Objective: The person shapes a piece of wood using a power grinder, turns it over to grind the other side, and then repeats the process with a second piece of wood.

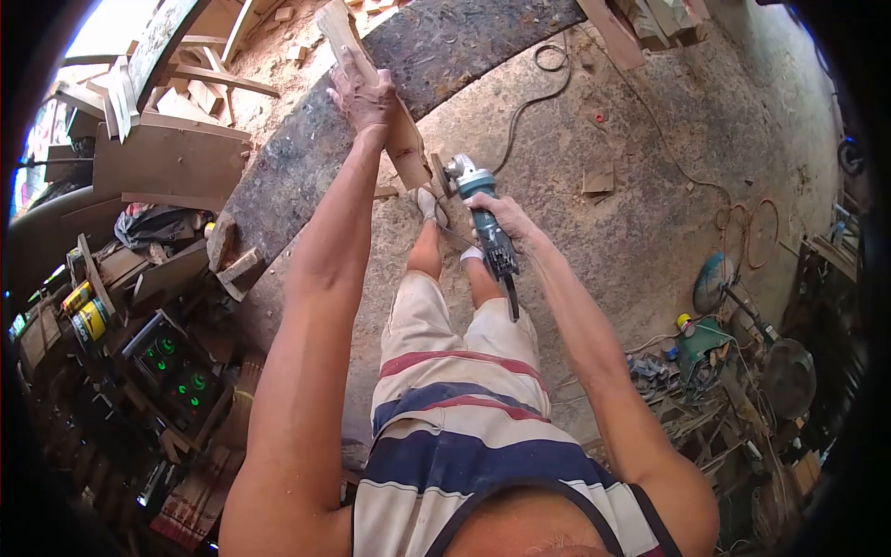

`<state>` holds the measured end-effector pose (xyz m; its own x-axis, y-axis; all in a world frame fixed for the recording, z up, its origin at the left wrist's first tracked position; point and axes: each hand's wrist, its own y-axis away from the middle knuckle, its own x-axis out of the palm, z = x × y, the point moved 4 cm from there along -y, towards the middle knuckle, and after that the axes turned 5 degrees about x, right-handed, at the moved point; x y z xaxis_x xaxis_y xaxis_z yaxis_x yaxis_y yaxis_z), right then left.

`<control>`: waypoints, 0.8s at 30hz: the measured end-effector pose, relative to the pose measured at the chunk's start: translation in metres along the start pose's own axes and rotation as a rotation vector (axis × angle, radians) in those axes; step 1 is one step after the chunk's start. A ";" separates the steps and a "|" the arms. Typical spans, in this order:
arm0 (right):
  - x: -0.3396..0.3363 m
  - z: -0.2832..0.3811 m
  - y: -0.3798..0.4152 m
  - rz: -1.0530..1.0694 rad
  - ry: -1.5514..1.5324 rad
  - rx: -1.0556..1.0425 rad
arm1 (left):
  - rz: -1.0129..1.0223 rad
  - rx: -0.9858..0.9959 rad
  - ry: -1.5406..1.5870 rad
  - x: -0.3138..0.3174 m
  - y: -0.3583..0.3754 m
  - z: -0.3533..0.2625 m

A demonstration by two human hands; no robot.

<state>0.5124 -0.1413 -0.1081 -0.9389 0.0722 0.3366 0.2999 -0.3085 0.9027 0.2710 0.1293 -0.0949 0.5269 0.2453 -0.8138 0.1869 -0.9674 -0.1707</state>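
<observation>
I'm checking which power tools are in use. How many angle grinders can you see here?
1. The angle grinder is in the right hand, its disc beside the wood piece that the left hand holds. Others may be hidden in the clutter.

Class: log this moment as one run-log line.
left hand: grips plank | right hand: holds grinder | disc at plank's lower end

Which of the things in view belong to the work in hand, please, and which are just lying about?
In use:
left hand gripping the wooden board
right hand holding the grinder

Lying about:
dark plank
wood offcuts
cable on the floor
spray can
yellow cans
</observation>
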 end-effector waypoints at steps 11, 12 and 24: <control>0.010 0.006 0.006 -0.039 0.066 0.008 | -0.116 0.043 -0.104 0.011 0.002 0.009; 0.012 0.007 0.008 -0.049 0.059 0.005 | -0.099 0.033 -0.082 0.009 0.002 0.008; 0.004 0.012 0.004 -0.041 0.130 0.002 | -0.114 0.017 -0.067 0.013 0.006 0.009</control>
<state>0.5115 -0.1311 -0.1001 -0.9642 -0.0387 0.2623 0.2613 -0.3061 0.9154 0.2712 0.1258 -0.1112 0.4462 0.3495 -0.8239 0.2281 -0.9346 -0.2730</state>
